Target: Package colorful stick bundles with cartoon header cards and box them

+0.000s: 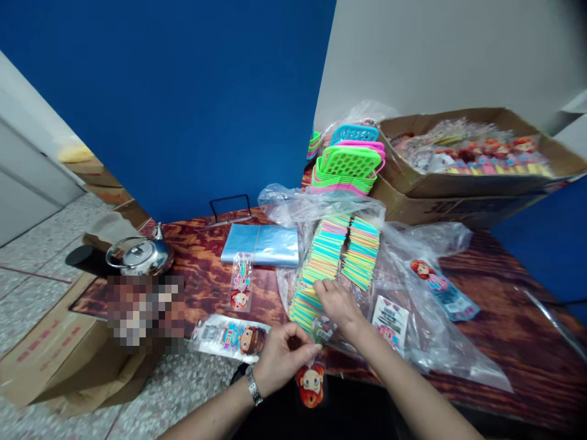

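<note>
My left hand (280,359), wearing a metal-band watch, pinches a small clear plastic packet (310,386) between thumb and index finger at the table's front edge. A red-haired cartoon girl is printed on the packet's lower end. My right hand (338,308) reaches onto a long pile of thin coloured sticks (323,260), its fingers bent and closed at the sticks; the fingertips are partly hidden. A second bundle of sticks (361,252) lies beside the pile, both on a clear plastic bag (403,263). Left of my left hand lies a silver printed pouch (232,337).
A stack of blue film bags (261,244) and another printed packet (241,282) lie at left, near a metal kettle (144,255). Coloured plastic baskets (351,162) stand at the back. A cardboard box (468,183) holds doll packets. A printed card (389,322) lies right.
</note>
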Action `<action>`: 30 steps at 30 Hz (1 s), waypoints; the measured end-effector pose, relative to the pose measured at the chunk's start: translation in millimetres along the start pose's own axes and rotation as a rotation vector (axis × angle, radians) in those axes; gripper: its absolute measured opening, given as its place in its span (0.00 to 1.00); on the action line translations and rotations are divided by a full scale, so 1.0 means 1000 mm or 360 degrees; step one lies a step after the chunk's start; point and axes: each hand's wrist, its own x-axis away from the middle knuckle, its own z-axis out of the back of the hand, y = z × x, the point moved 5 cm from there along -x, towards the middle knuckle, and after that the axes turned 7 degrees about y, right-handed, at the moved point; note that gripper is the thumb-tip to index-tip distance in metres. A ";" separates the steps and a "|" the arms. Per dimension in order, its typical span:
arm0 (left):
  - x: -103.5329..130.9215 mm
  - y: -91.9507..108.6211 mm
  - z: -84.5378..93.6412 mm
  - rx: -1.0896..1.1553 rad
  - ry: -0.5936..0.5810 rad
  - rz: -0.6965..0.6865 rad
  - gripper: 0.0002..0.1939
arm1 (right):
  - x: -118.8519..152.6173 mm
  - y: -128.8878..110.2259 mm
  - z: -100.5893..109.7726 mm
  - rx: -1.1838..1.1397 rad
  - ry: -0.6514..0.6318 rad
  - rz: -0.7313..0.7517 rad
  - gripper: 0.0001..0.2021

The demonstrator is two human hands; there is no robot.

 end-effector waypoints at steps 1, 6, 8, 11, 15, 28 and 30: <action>0.000 0.000 0.001 -0.0014 0.0009 -0.0002 0.11 | 0.000 -0.003 -0.001 0.0020 0.0006 0.0029 0.08; 0.000 0.002 0.004 0.0050 0.0021 0.0005 0.11 | 0.002 0.001 0.000 -0.0048 0.0075 -0.0001 0.07; 0.000 0.002 0.005 0.0079 0.0017 0.0016 0.11 | 0.003 0.010 0.002 -0.0374 0.0103 -0.0100 0.05; 0.000 0.001 0.005 0.0075 0.0033 0.0036 0.10 | 0.004 0.017 0.006 -0.1052 0.0135 -0.0167 0.06; -0.002 0.005 0.005 0.0027 0.0035 0.0006 0.10 | 0.009 0.014 0.007 -0.1666 -0.0011 -0.0171 0.11; 0.005 0.019 0.000 -0.0181 0.0002 -0.0162 0.10 | 0.025 -0.005 0.022 -0.1741 -0.0016 -0.0196 0.15; 0.008 0.021 -0.001 -0.0157 -0.0012 -0.0164 0.09 | 0.029 -0.009 0.023 -0.1603 -0.0048 -0.0139 0.15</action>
